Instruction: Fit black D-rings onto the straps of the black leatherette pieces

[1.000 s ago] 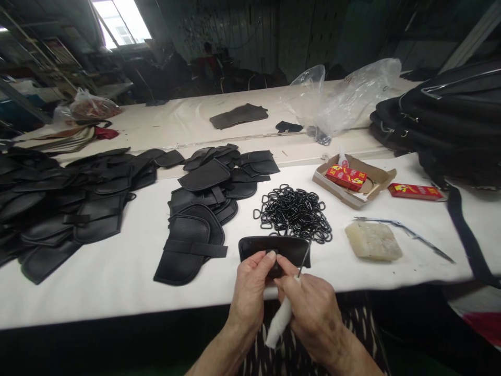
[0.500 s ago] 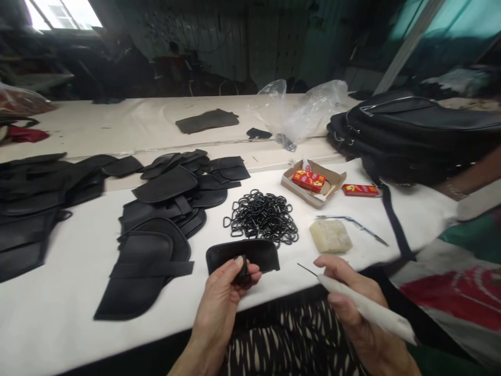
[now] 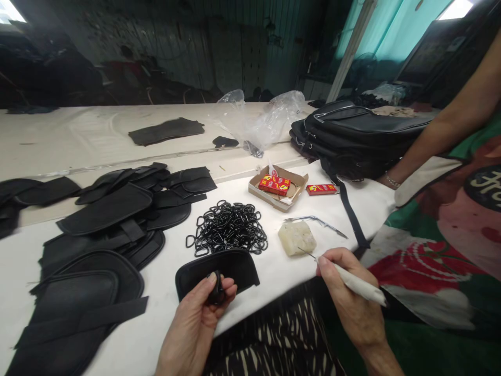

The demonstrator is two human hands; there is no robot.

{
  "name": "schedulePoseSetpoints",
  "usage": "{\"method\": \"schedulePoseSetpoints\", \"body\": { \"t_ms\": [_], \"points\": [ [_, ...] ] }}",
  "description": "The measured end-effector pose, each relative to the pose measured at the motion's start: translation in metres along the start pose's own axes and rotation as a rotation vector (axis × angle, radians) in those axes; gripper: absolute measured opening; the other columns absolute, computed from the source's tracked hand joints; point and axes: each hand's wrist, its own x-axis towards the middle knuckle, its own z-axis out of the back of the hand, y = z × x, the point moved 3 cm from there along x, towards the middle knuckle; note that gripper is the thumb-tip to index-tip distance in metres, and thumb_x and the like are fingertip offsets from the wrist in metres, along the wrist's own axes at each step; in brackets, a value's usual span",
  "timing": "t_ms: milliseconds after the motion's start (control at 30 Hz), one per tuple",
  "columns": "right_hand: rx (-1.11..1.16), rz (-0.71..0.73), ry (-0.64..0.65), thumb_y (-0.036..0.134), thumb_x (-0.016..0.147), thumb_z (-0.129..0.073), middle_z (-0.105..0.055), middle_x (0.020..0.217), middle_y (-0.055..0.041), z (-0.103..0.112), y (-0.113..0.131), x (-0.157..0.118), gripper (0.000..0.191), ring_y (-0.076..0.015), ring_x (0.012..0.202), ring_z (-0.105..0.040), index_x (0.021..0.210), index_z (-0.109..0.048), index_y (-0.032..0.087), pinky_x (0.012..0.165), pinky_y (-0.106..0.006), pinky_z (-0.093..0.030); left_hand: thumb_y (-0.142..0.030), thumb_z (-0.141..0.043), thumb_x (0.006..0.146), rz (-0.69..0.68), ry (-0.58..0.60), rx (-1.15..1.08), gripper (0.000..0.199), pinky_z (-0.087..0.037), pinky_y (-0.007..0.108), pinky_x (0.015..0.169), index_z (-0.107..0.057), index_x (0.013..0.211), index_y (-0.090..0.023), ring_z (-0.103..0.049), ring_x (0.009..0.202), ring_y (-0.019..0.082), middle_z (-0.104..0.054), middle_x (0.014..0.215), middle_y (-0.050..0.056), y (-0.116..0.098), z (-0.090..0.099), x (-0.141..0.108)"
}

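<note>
My left hand pinches a small black piece between thumb and fingers, over the lower edge of a rounded black panel. In my right hand is an awl with a pale wrapped handle. Its thin metal tip lies at the front of a yellowish block; whether it touches is hard to tell. Beyond the panel, a heap of black D-shaped rings lies on the white cloth.
Stacked black padded pieces cover the left. Behind the block are metal tweezers, a cardboard tray and a red box. A black bag stands at back right, beside another person's arm.
The view has swung right, so more of the person beside me shows. My right hand has closed its fingers more around the awl and brought its tip to the yellowish block.
</note>
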Motion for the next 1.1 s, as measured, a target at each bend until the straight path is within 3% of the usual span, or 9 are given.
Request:
{"method": "schedulePoseSetpoints", "body": {
  "t_ms": [100,367,633,967,1100],
  "points": [
    [-0.021,-0.018,-0.013,0.04,0.083,-0.05,-0.05,0.052,0.0052,-0.003,-0.004,0.007,0.024,-0.0115,0.045,-0.044,0.068,-0.051,0.021,0.046,-0.022,-0.037,-0.007,-0.055,0.078,-0.045,0.018,0.019,0.009,-0.057,0.03,0.066,-0.063,0.075,-0.009,-0.066,0.062,0.017,-0.069,0.07,0.009,0.001,0.002,0.003],
    [-0.029,-0.045,-0.006,0.038,0.083,-0.049,-0.044,0.049,0.0066,-0.013,-0.008,0.015,0.025,-0.0104,0.043,-0.037,0.064,-0.048,0.022,0.045,-0.023,-0.032,-0.007,-0.055,0.078,-0.013,0.023,0.041,0.009,-0.057,0.033,0.068,-0.063,0.075,-0.008,-0.067,0.064,0.02,-0.07,0.07,0.012,-0.001,0.003,0.002],
    [-0.027,-0.068,0.004,0.038,0.083,-0.049,-0.049,0.053,0.0057,-0.017,-0.013,0.017,0.023,-0.0111,0.046,-0.042,0.067,-0.048,0.021,0.049,-0.023,-0.034,-0.004,-0.053,0.08,0.085,0.017,0.045,0.012,-0.057,0.037,0.07,-0.064,0.078,-0.005,-0.069,0.073,0.024,-0.07,0.082,0.019,-0.006,0.005,0.004],
    [0.002,-0.055,-0.05,0.04,0.081,-0.051,-0.05,0.053,0.0046,-0.016,-0.013,0.014,0.025,-0.0118,0.049,-0.044,0.065,-0.05,0.021,0.051,-0.023,-0.037,-0.002,-0.051,0.081,0.114,0.035,0.018,0.013,-0.057,0.038,0.071,-0.064,0.077,-0.005,-0.069,0.074,0.024,-0.07,0.082,0.019,-0.005,0.01,0.008],
    [0.21,-0.154,-0.059,0.041,0.079,-0.056,-0.054,0.059,0.0014,-0.009,-0.015,0.005,0.025,-0.0126,0.052,-0.046,0.068,-0.054,0.019,0.049,-0.023,-0.037,-0.003,-0.053,0.08,0.126,0.072,-0.001,0.011,-0.056,0.037,0.072,-0.064,0.077,-0.005,-0.069,0.075,0.024,-0.07,0.083,0.018,-0.004,0.011,0.005]
  ]
}}
